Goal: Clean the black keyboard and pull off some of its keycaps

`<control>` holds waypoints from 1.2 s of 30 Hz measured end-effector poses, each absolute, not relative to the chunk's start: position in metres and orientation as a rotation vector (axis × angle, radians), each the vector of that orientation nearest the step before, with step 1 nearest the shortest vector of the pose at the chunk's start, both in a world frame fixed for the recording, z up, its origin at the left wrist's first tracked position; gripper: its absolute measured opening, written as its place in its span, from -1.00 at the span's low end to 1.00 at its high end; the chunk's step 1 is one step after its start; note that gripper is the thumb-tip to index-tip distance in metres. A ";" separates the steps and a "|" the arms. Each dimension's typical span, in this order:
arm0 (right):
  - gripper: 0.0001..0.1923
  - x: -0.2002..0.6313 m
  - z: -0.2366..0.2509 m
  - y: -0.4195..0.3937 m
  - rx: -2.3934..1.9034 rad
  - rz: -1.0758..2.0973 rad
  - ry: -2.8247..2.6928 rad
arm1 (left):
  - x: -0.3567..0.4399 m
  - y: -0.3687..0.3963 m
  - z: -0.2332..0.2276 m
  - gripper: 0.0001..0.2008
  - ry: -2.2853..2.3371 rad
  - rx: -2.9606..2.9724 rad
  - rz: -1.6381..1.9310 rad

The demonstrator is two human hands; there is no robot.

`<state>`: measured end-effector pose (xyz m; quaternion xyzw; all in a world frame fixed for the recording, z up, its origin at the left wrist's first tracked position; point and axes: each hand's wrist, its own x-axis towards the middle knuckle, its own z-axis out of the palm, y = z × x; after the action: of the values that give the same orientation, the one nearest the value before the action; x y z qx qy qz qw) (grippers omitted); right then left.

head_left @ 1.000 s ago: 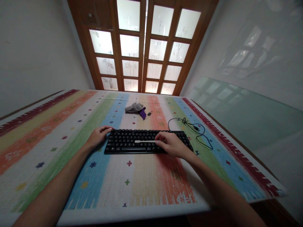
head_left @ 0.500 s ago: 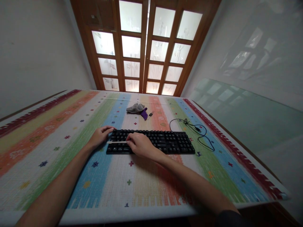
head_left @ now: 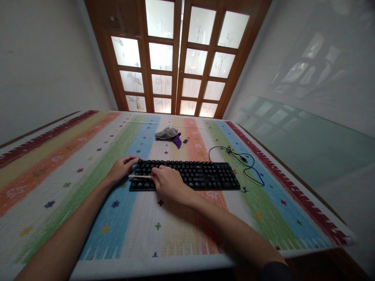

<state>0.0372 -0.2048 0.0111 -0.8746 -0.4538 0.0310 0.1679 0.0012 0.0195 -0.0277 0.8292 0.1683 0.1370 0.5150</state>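
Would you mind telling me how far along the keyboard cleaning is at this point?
Hard to say what is finished: no key looks different from the rest. In hand: the right hand holds a white stick lying across the left end of the black keyboard, while the left hand steadies that end. The keys to the right lie uncovered and untouched. The grey cloth lies unused beyond the keyboard.

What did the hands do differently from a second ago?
The right hand slid its thin white stick leftward along the black keyboard, from the middle to the left end. The left hand stayed at the keyboard's left edge; the cable and cloth did not move.
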 end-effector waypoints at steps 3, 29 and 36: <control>-0.73 0.041 0.012 -0.210 -2.480 0.097 -1.281 | 0.001 0.020 -0.029 -0.48 0.406 2.002 0.321; -0.82 0.070 0.010 -0.267 -2.428 0.109 -1.208 | 0.000 0.019 -0.024 -0.47 0.423 2.057 0.333; -0.85 0.080 -0.002 -0.285 -2.393 0.097 -1.186 | -0.001 0.018 -0.023 -0.53 0.418 2.061 0.345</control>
<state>0.0802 -0.2853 -0.0019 -0.8709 -0.4315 0.0354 0.2324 -0.0006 0.0181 -0.0233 0.8462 0.1715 0.1417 0.4841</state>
